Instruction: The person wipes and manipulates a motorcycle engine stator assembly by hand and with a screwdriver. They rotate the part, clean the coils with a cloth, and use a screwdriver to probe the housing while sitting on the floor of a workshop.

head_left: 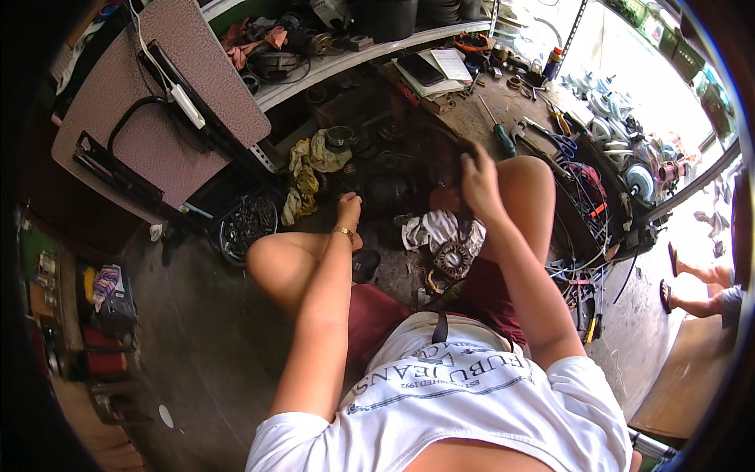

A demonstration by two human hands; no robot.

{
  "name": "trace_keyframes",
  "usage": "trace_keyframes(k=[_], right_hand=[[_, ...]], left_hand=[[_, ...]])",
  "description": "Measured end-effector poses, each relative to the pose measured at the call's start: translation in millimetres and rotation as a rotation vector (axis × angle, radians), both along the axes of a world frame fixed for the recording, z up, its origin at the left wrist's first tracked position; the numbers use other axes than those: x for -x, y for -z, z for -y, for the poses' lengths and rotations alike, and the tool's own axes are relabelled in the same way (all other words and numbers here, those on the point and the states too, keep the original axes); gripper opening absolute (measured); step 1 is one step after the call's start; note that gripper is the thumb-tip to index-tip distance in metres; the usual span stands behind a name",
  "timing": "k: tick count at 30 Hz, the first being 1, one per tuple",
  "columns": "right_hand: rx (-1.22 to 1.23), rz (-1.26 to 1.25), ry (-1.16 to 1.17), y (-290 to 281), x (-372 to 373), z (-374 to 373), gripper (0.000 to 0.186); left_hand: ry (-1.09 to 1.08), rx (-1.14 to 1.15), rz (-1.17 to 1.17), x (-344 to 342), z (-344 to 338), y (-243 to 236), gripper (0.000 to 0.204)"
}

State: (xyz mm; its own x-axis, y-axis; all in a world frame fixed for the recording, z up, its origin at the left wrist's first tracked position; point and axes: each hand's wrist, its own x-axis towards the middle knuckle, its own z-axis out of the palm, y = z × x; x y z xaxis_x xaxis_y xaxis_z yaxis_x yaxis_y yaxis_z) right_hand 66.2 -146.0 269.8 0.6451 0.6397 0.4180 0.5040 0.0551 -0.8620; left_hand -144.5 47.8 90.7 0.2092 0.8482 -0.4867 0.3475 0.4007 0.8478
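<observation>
My left hand [348, 209], with a gold-coloured band on its wrist, is closed beside a dark, round machine part [389, 191] on the floor between my knees. Whatever its fingers grip is lost in the shadow. Above my right knee, my right hand [480, 182] is raised and its fingers are curled. A dark, blurred shape shows at those fingertips, too unclear to name. Below that hand lies a crumpled white cloth [429, 229]. Against the cloth rests a round metal part with a toothed rim [452, 258]. Yellowish rags [303, 169] lie beyond my left hand.
A basket of small metal parts [248, 228] stands left of my left knee. On the right, a cluttered workbench [464, 118] bears a green-handled screwdriver [500, 134] and blue-handled scissors [564, 145]. A speckled pink board [157, 110] leans at upper left. Another person's feet [675, 279] show at far right.
</observation>
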Motion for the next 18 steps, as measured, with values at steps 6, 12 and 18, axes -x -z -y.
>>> trace_keyframes(k=[6,12,18], right_hand=[[0.4,-0.272,-0.008,56,14,-46,0.032],[0.34,0.003,0.025,126,9,-69,0.033],[0.457,-0.079,-0.005,116,14,-65,0.035]], left_hand=[[-0.127,-0.167,-0.021,-9,-9,20,0.036],[-0.015,-0.255,-0.063,-29,-43,49,0.043],[0.056,-0.395,-0.269,-64,-63,62,0.056]])
